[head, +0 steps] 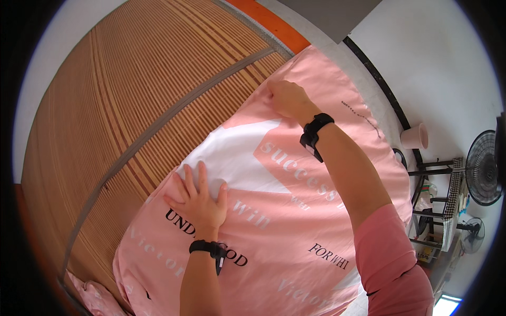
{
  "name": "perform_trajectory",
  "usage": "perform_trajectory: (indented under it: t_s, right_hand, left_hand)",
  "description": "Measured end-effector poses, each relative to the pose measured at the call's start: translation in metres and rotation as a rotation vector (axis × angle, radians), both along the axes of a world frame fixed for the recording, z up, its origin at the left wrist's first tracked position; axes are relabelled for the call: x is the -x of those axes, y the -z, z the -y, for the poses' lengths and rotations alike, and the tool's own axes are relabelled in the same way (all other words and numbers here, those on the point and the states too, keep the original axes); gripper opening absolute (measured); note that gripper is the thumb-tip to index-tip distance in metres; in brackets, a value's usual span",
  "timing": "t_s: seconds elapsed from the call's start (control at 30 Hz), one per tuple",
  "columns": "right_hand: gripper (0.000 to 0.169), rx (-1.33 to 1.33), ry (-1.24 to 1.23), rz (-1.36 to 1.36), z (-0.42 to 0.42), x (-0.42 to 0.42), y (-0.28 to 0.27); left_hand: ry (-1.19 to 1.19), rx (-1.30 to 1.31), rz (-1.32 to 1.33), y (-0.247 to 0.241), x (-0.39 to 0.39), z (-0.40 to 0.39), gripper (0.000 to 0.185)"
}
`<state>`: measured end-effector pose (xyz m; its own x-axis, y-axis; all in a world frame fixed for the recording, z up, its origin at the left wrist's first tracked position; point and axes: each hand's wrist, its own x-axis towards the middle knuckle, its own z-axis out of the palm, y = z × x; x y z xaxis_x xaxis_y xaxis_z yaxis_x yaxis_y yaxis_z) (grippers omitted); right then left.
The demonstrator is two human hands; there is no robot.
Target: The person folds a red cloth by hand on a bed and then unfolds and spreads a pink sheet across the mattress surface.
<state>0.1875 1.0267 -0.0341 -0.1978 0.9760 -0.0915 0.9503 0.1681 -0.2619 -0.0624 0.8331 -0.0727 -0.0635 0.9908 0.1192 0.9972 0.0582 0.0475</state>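
Note:
A pink and white printed quilt or bed cover (269,221) lies spread over part of a brown striped bamboo mat (130,110). My left hand (201,201) rests flat on the cover near its edge, fingers spread and holding nothing. Farther up and to the right, my right hand (288,98) has its fingers curled at the cover's upper edge, apparently pinching the fabric; the fingertips are partly hidden. Each wrist wears a black strap with a small device.
An orange bed frame edge (272,23) shows at the top. Right of the bed are a pink bin (414,136), a black-framed rack (435,197), a black fan (484,168) and a second fan (472,235). A pink patterned fabric item (97,296) lies at lower left.

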Motion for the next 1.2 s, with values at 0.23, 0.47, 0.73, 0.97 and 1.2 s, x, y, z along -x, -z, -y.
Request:
perform_trajectory:
  t_s: [0.23, 0.47, 0.73, 0.97, 1.2]
  right_hand:
    - [0.031, -0.08, 0.35, 0.132, -0.024, 0.021, 0.006]
    - [0.067, -0.206, 0.235, 0.019, 0.018, 0.038, 0.051]
    - [0.07, -0.187, 0.104, 0.255, 0.109, 0.059, 0.088]
    - [0.065, -0.116, 0.146, 0.467, 0.124, 0.086, 0.061]
    - [0.062, -0.359, -0.218, 0.237, 0.258, 0.139, 0.061]
  left_hand:
    - [0.026, 0.027, -0.002, 0.001, 0.003, 0.002, 0.066]
    - [0.023, 0.042, 0.012, 0.0, -0.008, 0.001, 0.064]
    - [-0.002, -0.087, 0.132, 0.012, -0.006, 0.013, 0.062]
    - [-0.025, -0.007, 0.352, -0.002, 0.021, 0.051, 0.065]
    - [-0.121, -0.298, 0.094, -0.039, 0.142, 0.205, 0.026]
